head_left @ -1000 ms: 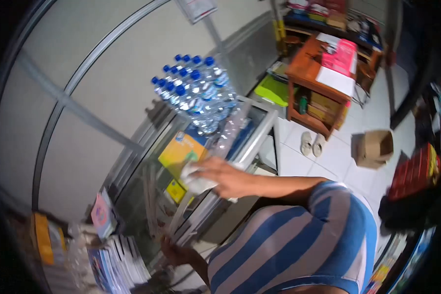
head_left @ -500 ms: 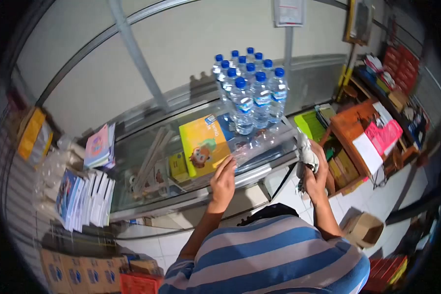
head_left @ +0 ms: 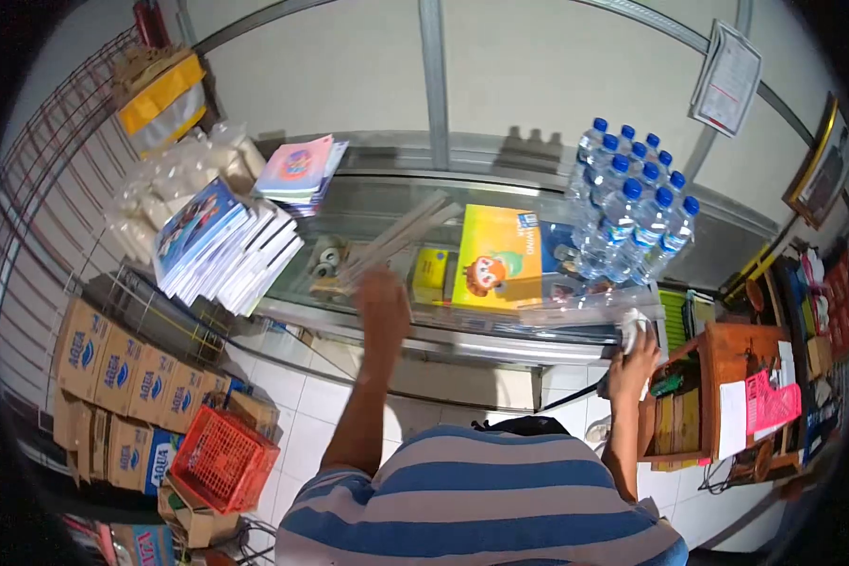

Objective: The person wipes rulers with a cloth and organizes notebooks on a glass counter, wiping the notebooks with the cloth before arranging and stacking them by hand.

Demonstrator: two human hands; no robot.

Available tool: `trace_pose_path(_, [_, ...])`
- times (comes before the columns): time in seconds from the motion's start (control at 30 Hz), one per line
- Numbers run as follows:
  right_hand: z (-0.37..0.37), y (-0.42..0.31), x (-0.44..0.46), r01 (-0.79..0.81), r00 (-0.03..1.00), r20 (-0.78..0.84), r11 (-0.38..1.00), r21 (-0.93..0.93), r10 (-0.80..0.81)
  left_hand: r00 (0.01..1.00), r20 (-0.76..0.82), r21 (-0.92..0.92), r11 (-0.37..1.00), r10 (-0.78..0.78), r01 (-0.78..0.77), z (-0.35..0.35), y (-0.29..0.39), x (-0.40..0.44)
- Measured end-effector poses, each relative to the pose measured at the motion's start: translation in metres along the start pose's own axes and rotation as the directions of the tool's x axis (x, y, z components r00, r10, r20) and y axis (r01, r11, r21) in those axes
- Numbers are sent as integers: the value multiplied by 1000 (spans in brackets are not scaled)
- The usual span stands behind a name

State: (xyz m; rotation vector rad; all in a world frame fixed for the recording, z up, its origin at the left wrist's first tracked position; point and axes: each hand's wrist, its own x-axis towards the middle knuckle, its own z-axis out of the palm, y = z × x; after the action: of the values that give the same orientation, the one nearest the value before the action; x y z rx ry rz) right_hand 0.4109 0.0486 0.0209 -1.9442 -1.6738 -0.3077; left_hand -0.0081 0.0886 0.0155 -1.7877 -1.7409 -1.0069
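My left hand (head_left: 384,300) is blurred over the front part of the glass display case (head_left: 500,338), and its fingers cannot be made out. At the case's right front corner, my right hand (head_left: 634,363) is closed round a whitish cloth (head_left: 635,330). A yellow drawing book (head_left: 498,259) and a small yellow box (head_left: 430,274) lie between the hands. Clear water bottles with blue caps (head_left: 632,212) stand upright together at the case's right end.
Stacked books (head_left: 226,247) and filled plastic bags (head_left: 184,179) are at the left end. Below them are cartons (head_left: 132,373) and a red basket (head_left: 224,459). A wooden desk (head_left: 726,363) stands right of the case.
The view has swung left. My right hand has kept the cloth, first over the yellow book, then beyond the case's right end, now at its corner. My left hand has moved left from the book's edge.
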Motion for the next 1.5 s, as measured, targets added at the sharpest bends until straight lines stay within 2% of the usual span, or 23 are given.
trace_pose_path(0.03, [2,0,1,11,1000,5,1000,4,-11,996,-82,102,994,-36,45,-10,-20,3])
trace_pose_path(0.1, [6,-2,1,-114,988,-56,932,343,142,984,-164,205,973,-69,102,-24,-53,2])
trace_pose_path(0.17, [10,-11,-2,-206,948,-54,738,643,312,981,118,212,969,-154,126,-31,-80,-2])
trace_pose_path(0.33, [-3,-101,2,-1,976,-141,651,759,165,955,280,230,973,-98,32,-40,-91,10])
trace_pose_path(0.4, [-4,-135,5,176,970,-242,669,722,5,947,312,196,981,-72,11,-32,-100,7])
trace_pose_path(0.5, [-5,-179,1,182,983,-163,575,798,-85,922,388,113,992,-1,-47,-18,-114,3])
trace_pose_path(0.67, [3,-227,-8,251,962,-122,619,745,-243,949,299,142,978,102,-150,-47,-106,3])
trace_pose_path(0.7, [8,-234,-10,246,961,-108,613,751,-253,965,258,-104,994,42,-15,-51,-104,-1])
trace_pose_path(0.73, [13,-241,-13,238,961,-92,608,757,-262,971,238,-349,930,-27,112,-56,-102,-5])
trace_pose_path(0.77, [14,-252,-15,231,964,-93,614,755,-249,970,242,-355,929,-15,103,-67,-94,-5])
trace_pose_path(0.8, [16,-266,-18,293,944,-125,601,744,-306,892,427,-569,723,-148,392,-81,-83,-3])
trace_pose_path(0.83, [17,-280,-23,352,920,-154,586,730,-361,754,627,-650,404,-193,644,-89,-75,-5])
trace_pose_path(0.9, [24,-304,-35,508,823,-154,588,629,-546,728,663,-669,300,-173,680,-90,-69,-17])
trace_pose_path(0.93, [29,-315,-38,497,836,-157,603,624,-526,729,668,-669,308,-149,676,-88,-70,-23])
trace_pose_path(1.0, [38,-329,-43,643,646,179,656,395,-742,733,672,-713,170,-110,680,-82,-76,-36])
trace_pose_path(1.1, [50,-329,-26,551,759,124,731,402,-640,688,712,-673,147,-136,725,-88,-81,-37])
trace_pose_path(1.17, [56,-318,-8,385,850,229,855,347,-475,640,746,-629,120,-185,768,-96,-85,-36])
trace_pose_path(1.2, [58,-311,1,365,881,209,892,267,-424,641,749,-628,131,-165,767,-101,-87,-35])
trace_pose_path(1.27, [56,-300,12,323,917,181,928,183,-355,677,719,-614,313,-158,725,-113,-93,-33])
trace_pose_path(1.33, [48,-293,18,363,915,119,916,170,-385,718,681,-586,478,-146,654,-119,-95,-31])
trace_pose_path(1.37, [39,-296,17,425,891,61,874,236,-450,720,681,-590,484,-131,646,-118,-94,-32])
trace_pose_path(1.43, [21,-306,8,475,869,-4,830,292,-495,884,463,-690,600,-64,405,-115,-92,-36])
trace_pose_path(1.5, [10,-307,-3,586,680,106,625,516,-725,975,221,-718,683,34,139,-112,-88,-38])
